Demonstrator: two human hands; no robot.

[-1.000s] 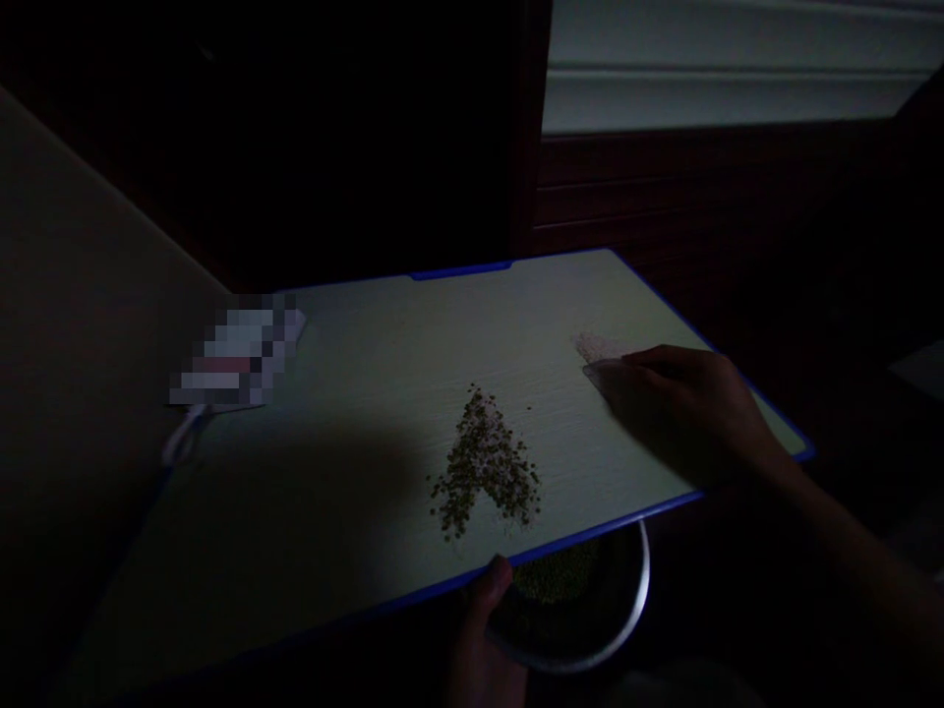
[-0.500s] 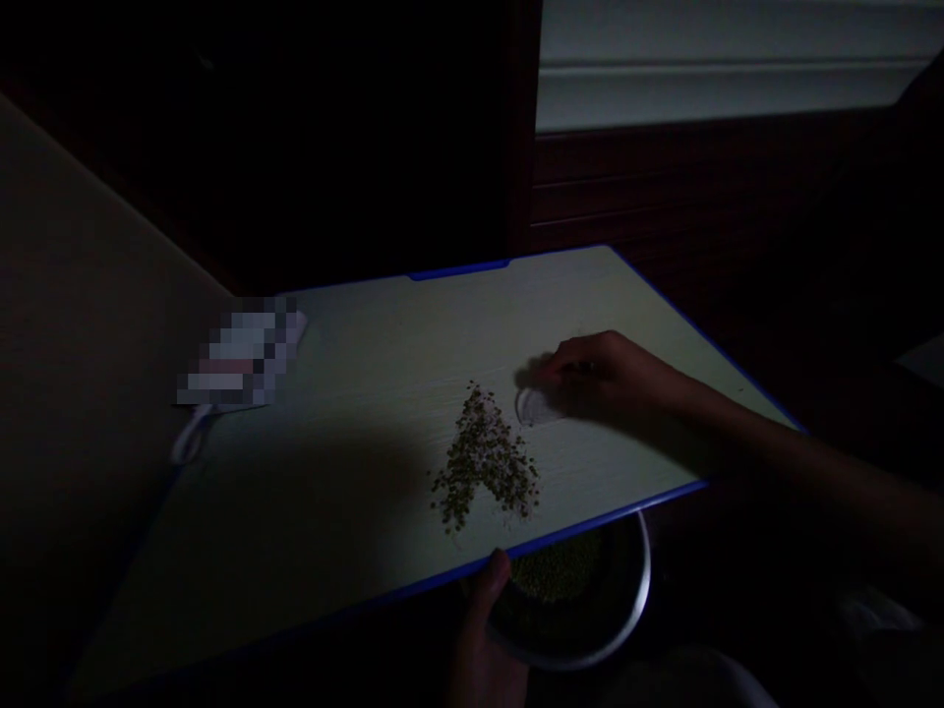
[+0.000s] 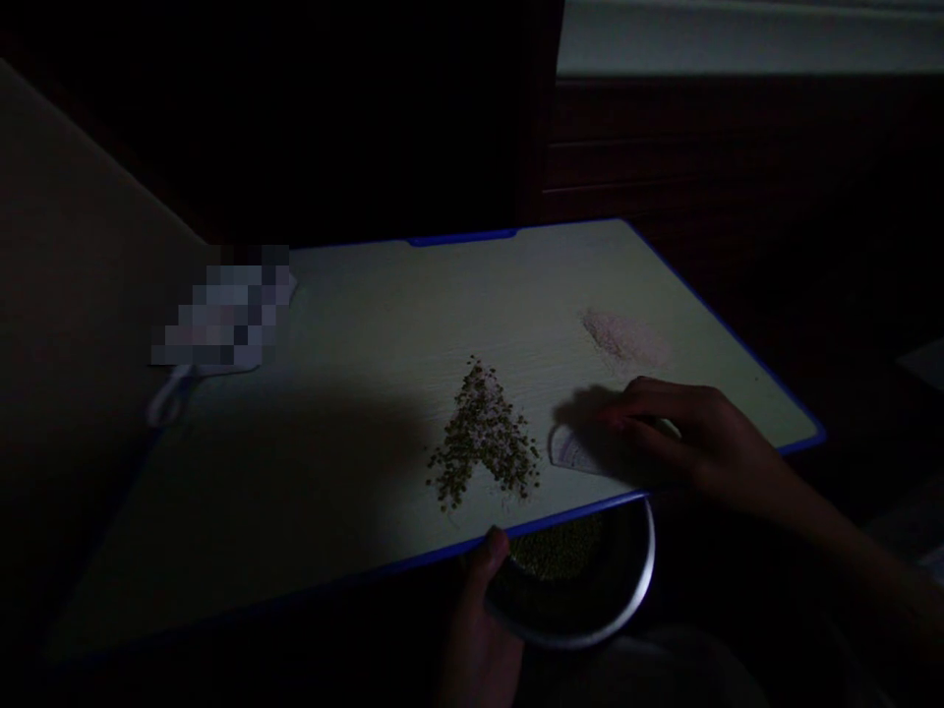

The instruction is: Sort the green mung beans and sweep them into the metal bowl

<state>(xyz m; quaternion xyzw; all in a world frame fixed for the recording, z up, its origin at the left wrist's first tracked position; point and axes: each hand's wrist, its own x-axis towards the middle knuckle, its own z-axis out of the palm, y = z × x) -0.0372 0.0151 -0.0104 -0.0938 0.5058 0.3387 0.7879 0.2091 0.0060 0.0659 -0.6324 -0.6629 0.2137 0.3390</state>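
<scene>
Fingers (image 3: pixel 656 395) of the right hand (image 3: pixel 689 433) are pinched together on a clear, curved-edged piece (image 3: pixel 579 450), perhaps a protractor; from where I stand I can't tell whether its edge touches the board or hovers over it. It sits just right of a mixed heap (image 3: pixel 483 442), near but apart. That heap, dark greenish grains tangled with pale ones, lies toward the near edge of a blue-rimmed board (image 3: pixel 354 305), with a notch open at its near side. Farther off to the right, a pale heap (image 3: pixel 626 339) lies by itself, with no dark grains that I can make out in this dimness.

As far as I can judge, things stand partway: one pale lot is set apart, the other is all mixed up with green. Under the near edge, a bowl (image 3: pixel 647 565) holds a good bed of green grains (image 3: pixel 560 553). The left hand (image 3: pixel 487 634) is at the bowl's left side, its thumb up against the board's rim; the rest is hidden, so I can't say what it grips. Away to the left lies a blurred flat object (image 3: pixel 255 344) with a looped cord (image 3: pixel 168 396).
</scene>
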